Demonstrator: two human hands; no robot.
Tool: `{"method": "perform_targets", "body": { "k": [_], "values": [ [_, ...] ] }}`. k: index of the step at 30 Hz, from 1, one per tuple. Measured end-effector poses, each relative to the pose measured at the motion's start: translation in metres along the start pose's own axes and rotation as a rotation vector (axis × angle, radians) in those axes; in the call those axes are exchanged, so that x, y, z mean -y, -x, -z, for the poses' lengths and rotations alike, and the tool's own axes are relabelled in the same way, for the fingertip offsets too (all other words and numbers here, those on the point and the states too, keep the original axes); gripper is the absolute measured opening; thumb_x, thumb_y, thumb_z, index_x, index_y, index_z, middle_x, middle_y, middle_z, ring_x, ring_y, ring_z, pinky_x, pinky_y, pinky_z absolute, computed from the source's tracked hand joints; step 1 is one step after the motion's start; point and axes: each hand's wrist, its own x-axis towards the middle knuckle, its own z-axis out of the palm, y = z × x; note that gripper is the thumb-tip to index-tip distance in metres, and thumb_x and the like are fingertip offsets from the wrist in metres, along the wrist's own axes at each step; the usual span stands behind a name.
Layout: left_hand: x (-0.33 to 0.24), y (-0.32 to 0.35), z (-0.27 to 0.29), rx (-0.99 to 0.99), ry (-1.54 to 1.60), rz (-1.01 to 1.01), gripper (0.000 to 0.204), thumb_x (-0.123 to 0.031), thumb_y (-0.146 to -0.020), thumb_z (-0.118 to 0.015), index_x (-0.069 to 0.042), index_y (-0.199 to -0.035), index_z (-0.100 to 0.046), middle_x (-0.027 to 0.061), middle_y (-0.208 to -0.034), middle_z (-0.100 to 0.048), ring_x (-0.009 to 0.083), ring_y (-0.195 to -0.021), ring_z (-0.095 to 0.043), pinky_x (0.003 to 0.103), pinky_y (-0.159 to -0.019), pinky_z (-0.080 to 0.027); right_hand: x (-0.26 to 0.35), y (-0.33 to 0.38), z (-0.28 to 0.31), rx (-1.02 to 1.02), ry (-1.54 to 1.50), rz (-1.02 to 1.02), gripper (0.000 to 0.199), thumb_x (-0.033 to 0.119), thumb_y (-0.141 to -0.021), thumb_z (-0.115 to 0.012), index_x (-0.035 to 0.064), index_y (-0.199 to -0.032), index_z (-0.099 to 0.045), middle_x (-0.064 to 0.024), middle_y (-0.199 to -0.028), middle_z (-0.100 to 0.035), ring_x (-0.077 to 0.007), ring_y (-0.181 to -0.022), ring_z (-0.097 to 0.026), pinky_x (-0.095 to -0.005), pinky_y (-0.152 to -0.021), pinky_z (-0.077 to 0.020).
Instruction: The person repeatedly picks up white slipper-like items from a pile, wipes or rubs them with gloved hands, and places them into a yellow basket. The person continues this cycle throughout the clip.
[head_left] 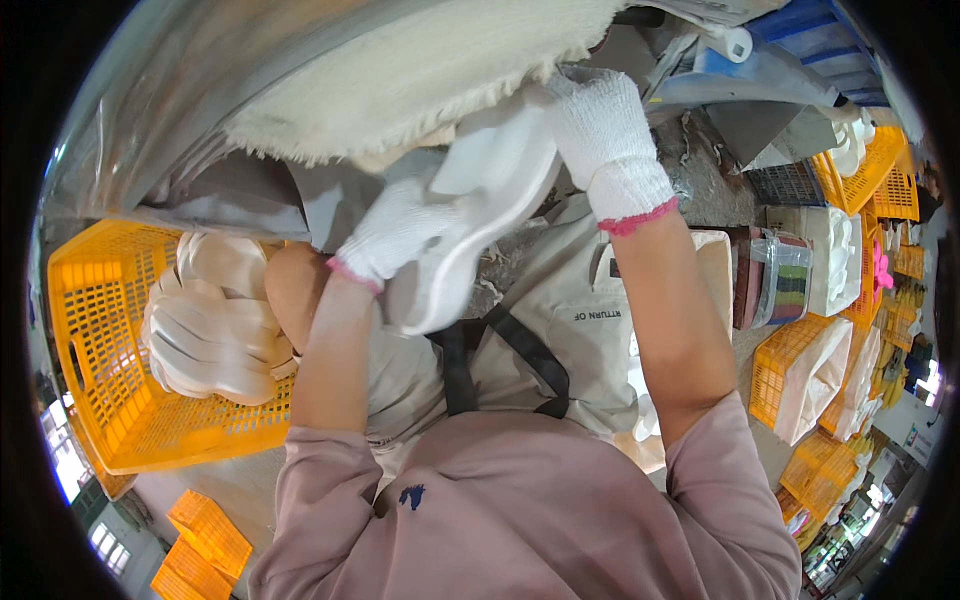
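A white, smooth, elongated piece with a raised, wavy rim [480, 215] is held tilted between my two hands; its exact kind is not clear, and its lower end is blurred. My left hand [400, 230], in a white knit glove with a pink cuff, grips its left side. At the upper right end, my right hand [605, 130], gloved alike, closes on the piece with its fingertips partly hidden. The upper end of the piece lies against or just under the frayed edge of a large cream cloth wheel [420, 75]. I cannot tell whether they touch.
Left of me, a yellow plastic crate [150, 440] holds several white lobed pieces [215, 320]. A metal housing [130, 130] surrounds the cloth wheel. On the right stand more yellow crates [775, 375], a striped stack in clear wrapping [780, 280] and white pieces [835, 260].
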Motion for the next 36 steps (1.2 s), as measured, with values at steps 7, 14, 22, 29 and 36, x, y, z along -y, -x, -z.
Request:
{"method": "perform_targets", "body": {
  "k": [7,14,22,29,36],
  "values": [
    [-0.019,-0.037,-0.118,-0.219,0.835,-0.112,0.039,-0.037,-0.097,-0.079,0.000,-0.112,-0.073,0.0031,-0.091,-0.071,0.0105,-0.077,-0.065,0.030,-0.068,-0.054,0.050,0.097,0.072,0.217,-0.135,-0.182,0.047,0.024,-0.093,-0.072,0.0041,-0.135,-0.068,-0.0124,-0.114,-0.074,-0.0245,-0.111,-0.072,-0.0364,-0.095,-0.0545],
    [-0.050,-0.072,-0.143,-0.416,-0.134,-0.254,0.034,-0.031,-0.106,-0.067,0.001,-0.116,-0.072,0.0056,-0.107,-0.074,0.0186,-0.098,-0.070,0.034,-0.085,-0.055,0.032,0.138,0.066,-0.342,-0.028,-0.124,0.083,0.006,-0.083,-0.074,-0.0074,-0.156,-0.036,-0.0218,-0.140,-0.060,-0.0323,-0.129,-0.062,-0.0421,-0.113,-0.0473],
    [-0.006,-0.073,-0.145,-0.343,0.543,-0.269,0.042,-0.033,-0.110,-0.059,0.000,-0.136,-0.065,0.0083,-0.123,-0.071,0.0213,-0.113,-0.067,0.034,-0.100,-0.053,0.035,0.139,0.066,-0.212,-0.021,-0.064,0.071,0.017,-0.087,-0.069,-0.0051,-0.151,-0.047,-0.0229,-0.143,-0.059,-0.0407,-0.135,-0.057,-0.0429,-0.119,-0.0405],
    [0.025,-0.164,-0.056,-0.096,0.227,-0.218,0.054,-0.044,-0.106,-0.058,-0.005,-0.143,-0.059,0.0120,-0.134,-0.070,0.0283,-0.123,-0.065,0.042,-0.108,-0.048,0.009,0.067,0.031,-0.252,-0.163,-0.186,0.071,0.037,-0.088,-0.074,-0.0055,-0.142,-0.056,-0.0296,-0.128,-0.068,-0.0464,-0.119,-0.067,-0.0458,-0.101,-0.0555],
    [0.018,-0.079,-0.008,-0.581,-0.828,0.204,0.067,-0.056,-0.097,-0.073,0.002,-0.130,-0.069,0.0228,-0.119,-0.075,0.0272,-0.118,-0.069,0.045,-0.094,-0.056,0.008,0.029,0.016,-0.266,-0.097,-0.101,0.045,0.040,-0.079,-0.073,-0.0022,-0.096,-0.074,-0.0274,-0.094,-0.074,-0.0462,-0.095,-0.073,-0.0491,-0.086,-0.0598]
  ]
}}
